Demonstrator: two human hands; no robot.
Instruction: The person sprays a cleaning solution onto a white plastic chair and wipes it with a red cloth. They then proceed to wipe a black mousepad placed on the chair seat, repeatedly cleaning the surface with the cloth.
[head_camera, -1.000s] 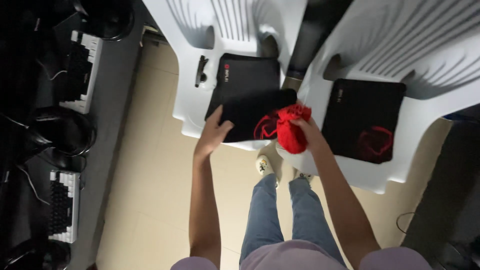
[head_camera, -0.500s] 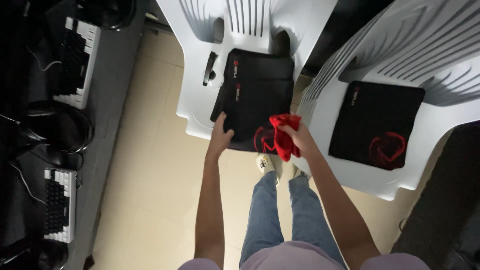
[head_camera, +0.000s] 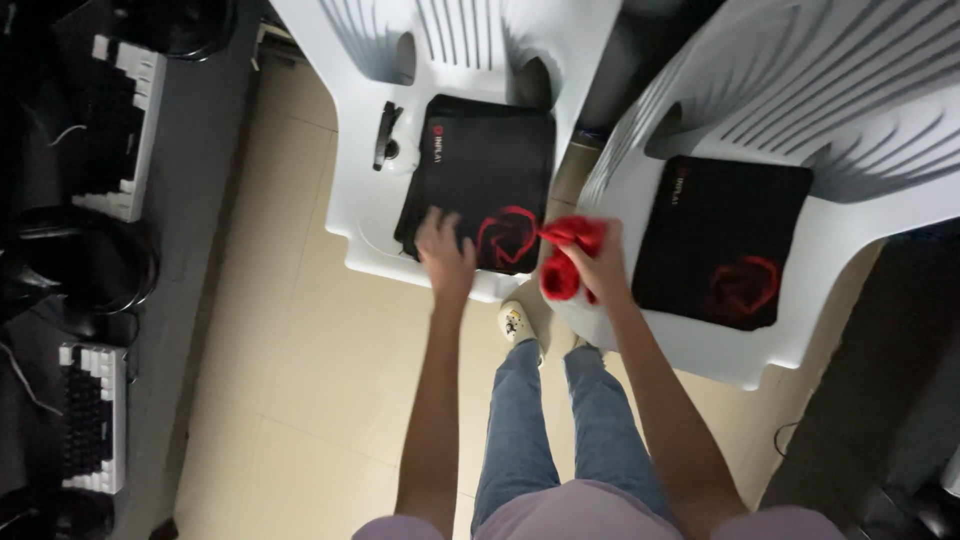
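Observation:
My left hand (head_camera: 443, 247) rests flat on the near edge of a black mouse pad (head_camera: 482, 180) with a red emblem, which lies on the seat of a white plastic chair (head_camera: 365, 190). My right hand (head_camera: 597, 262) grips a bunched red cloth (head_camera: 563, 262) between the two chairs, just off the pad's right corner. A second black mouse pad (head_camera: 722, 238) with a red emblem lies on the seat of another white chair (head_camera: 800, 330) to the right.
A small dark object (head_camera: 384, 136) lies on the left chair beside the pad. A dark desk at the left holds two keyboards (head_camera: 125, 125), (head_camera: 92, 418) and headphones (head_camera: 85, 265). My legs in jeans (head_camera: 520, 430) stand on beige tiles.
The red cloth has come off the left pad and moved right, uncovering its red emblem. My left hand has slid further onto the pad's near edge.

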